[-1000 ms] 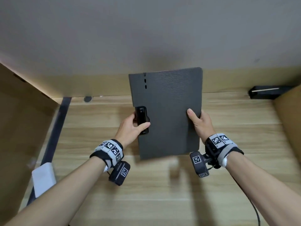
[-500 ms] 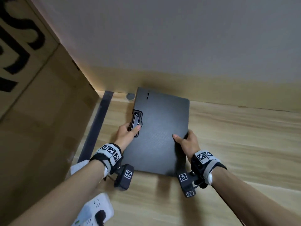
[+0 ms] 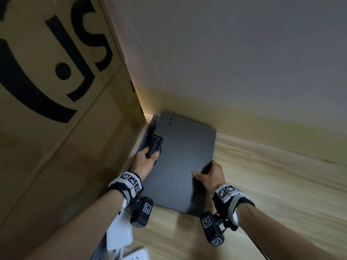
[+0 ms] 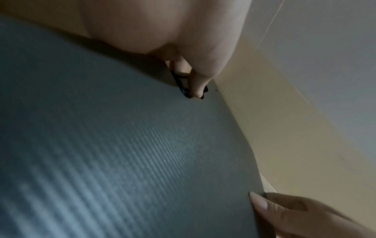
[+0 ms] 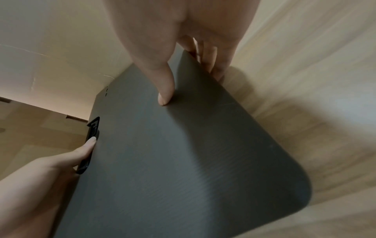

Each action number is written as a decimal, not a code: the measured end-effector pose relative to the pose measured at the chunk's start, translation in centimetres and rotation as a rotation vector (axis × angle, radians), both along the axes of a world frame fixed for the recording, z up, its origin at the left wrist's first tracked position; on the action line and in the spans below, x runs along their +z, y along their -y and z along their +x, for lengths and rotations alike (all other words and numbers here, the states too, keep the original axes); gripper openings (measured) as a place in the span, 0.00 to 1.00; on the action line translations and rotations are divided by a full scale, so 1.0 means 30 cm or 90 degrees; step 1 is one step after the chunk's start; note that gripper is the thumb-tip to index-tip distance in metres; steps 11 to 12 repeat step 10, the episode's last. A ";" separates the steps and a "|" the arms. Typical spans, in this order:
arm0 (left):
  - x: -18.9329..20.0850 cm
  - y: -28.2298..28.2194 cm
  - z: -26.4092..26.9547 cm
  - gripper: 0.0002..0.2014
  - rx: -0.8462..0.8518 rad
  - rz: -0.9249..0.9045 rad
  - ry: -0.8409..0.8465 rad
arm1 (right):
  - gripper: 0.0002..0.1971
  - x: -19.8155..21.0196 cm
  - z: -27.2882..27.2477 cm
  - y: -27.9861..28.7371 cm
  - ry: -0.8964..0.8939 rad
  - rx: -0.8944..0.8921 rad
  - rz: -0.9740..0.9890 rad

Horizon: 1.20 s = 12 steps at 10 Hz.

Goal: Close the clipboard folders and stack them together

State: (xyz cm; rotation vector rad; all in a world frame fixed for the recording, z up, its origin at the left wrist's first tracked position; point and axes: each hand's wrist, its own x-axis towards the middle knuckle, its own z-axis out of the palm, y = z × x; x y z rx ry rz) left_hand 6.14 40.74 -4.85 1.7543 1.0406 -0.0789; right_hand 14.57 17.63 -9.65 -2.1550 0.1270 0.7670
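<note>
A closed dark grey ribbed clipboard folder (image 3: 184,162) is held between both hands over the wooden desk, near the back left corner. My left hand (image 3: 148,158) grips its left edge at the black clip (image 3: 155,147), thumb on top. My right hand (image 3: 208,175) pinches the right edge, thumb (image 5: 164,90) on the cover and fingers underneath. The same folder (image 4: 126,153) fills the left wrist view, and the folder (image 5: 183,161) with its clip (image 5: 91,140) shows in the right wrist view. Whether another folder lies beneath is hidden.
A large cardboard box (image 3: 56,109) with black lettering stands close on the left. The grey wall (image 3: 244,62) rises right behind the folder. A white power strip (image 3: 120,235) lies at the near left. Wooden desk top (image 3: 272,184) stretches out to the right.
Both hands carried the folder leftward and down from a raised, upright hold toward the back left corner by the box. The grips stayed the same.
</note>
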 end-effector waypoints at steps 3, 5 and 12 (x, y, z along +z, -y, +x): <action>0.003 -0.049 0.032 0.39 -0.038 0.053 -0.038 | 0.34 0.092 -0.005 -0.061 0.014 0.006 -0.064; -0.003 -0.046 0.033 0.21 -0.020 0.148 -0.053 | 0.36 0.119 -0.005 -0.059 0.040 0.072 -0.164; 0.099 0.034 -0.006 0.37 -0.050 0.178 -0.031 | 0.22 0.180 -0.038 0.086 0.037 -0.069 0.080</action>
